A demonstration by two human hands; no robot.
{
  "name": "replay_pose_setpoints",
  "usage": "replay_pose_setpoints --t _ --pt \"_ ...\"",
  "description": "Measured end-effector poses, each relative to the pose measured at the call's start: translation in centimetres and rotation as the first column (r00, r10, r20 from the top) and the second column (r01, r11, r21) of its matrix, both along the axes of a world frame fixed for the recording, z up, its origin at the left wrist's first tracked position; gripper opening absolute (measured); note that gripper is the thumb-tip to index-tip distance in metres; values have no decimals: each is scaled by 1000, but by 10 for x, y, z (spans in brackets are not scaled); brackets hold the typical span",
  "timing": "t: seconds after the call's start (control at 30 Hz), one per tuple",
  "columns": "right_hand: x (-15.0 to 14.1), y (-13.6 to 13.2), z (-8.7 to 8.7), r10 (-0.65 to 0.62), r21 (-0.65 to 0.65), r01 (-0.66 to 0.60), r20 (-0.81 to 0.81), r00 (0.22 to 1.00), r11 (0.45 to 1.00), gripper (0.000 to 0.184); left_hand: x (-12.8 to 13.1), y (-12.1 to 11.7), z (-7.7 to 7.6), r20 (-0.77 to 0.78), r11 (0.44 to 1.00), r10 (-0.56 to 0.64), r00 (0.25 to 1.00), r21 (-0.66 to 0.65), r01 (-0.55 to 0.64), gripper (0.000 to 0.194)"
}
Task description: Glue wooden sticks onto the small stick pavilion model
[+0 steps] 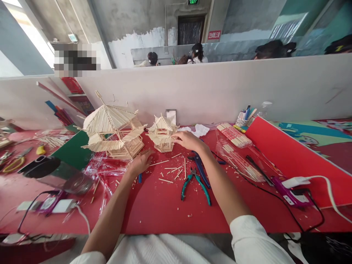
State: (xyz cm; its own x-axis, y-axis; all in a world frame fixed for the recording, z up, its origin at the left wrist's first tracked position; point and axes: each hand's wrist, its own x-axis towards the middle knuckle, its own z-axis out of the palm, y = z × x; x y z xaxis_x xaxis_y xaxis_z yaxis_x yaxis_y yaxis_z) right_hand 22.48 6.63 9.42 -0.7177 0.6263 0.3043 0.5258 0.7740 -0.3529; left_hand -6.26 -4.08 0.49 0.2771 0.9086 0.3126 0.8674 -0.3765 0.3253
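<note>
One small stick pavilion (pixel 162 134) stands upright on the red counter (pixel 159 216) in the head view, its long axis running from base to peak. It lies at nine o'clock from the right grip (pixel 189 140), the nearer hand, whose bent fingers meet its eave. From the left grip (pixel 141 161), low beside the large pavilion (pixel 110 119), it sits between one and two o'clock. Whether either grip is closed on anything, I cannot tell from this angle.
</note>
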Motion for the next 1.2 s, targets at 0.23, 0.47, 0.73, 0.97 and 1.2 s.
replay_pose_setpoints --t 0.23,0.47,0.73,0.97,1.2 --pt "0 -1 -1 -30 3 30 2 1000 1000 31 4 -4 9 -56 996 -51 997 -79 46 42" --pt "19 -11 25 -69 -111 66 -27 997 992 30 -7 -5 15 -81 993 -65 995 -104 57 33" --pt "29 -43 32 47 -272 24 250 967 962 11 5 -10 13 -142 986 -125 982 -125 108 22" --pt "15 -78 -29 11 -108 15 230 973 994 15 16 -8 3 -151 987 -146 978 -95 133 15" --pt "7 -84 -57 33 -50 -23 214 976 998 10 19 -9 7 -181 989 -145 973 -55 137 17"
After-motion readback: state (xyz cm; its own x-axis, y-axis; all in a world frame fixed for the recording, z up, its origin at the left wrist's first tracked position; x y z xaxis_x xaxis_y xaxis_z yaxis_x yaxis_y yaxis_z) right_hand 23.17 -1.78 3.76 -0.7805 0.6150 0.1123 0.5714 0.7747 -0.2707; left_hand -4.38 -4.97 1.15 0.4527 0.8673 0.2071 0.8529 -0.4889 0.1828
